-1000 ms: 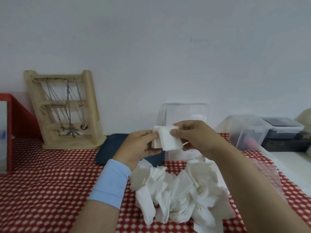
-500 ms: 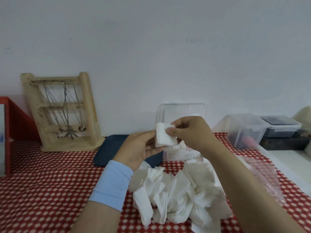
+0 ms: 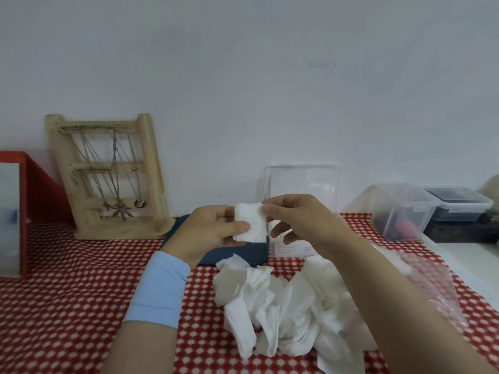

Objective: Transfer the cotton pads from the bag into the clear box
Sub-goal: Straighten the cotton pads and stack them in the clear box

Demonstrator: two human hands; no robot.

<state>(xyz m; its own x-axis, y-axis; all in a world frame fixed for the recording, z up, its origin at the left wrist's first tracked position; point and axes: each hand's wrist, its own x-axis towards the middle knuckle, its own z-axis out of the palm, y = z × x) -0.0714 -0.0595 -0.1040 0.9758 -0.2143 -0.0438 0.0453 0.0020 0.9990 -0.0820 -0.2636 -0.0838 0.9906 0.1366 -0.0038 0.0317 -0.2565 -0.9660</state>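
Observation:
A small stack of white cotton pads (image 3: 249,225) is held up in front of me, just before the clear box (image 3: 302,184). My left hand (image 3: 210,233) grips the stack from the left with its thumb across the front. My right hand (image 3: 299,220) pinches the stack's upper right corner. Below my hands a loose heap of white cotton pads (image 3: 283,306) lies on the tablecloth. The crumpled clear plastic bag (image 3: 437,292) lies to the right, partly hidden by my right forearm.
A wooden jewellery stand (image 3: 108,176) with hanging necklaces leans on the wall at the left, beside a red box (image 3: 40,190). A dark blue tray (image 3: 237,255) lies behind the heap. Lidded plastic containers (image 3: 405,209) stand at the right. The red patterned tablecloth (image 3: 67,292) covers the table.
The pad stack has shifted a little to the left and now faces me flatter. My left thumb now lies across its front, and my right fingers have slid to its upper right corner.

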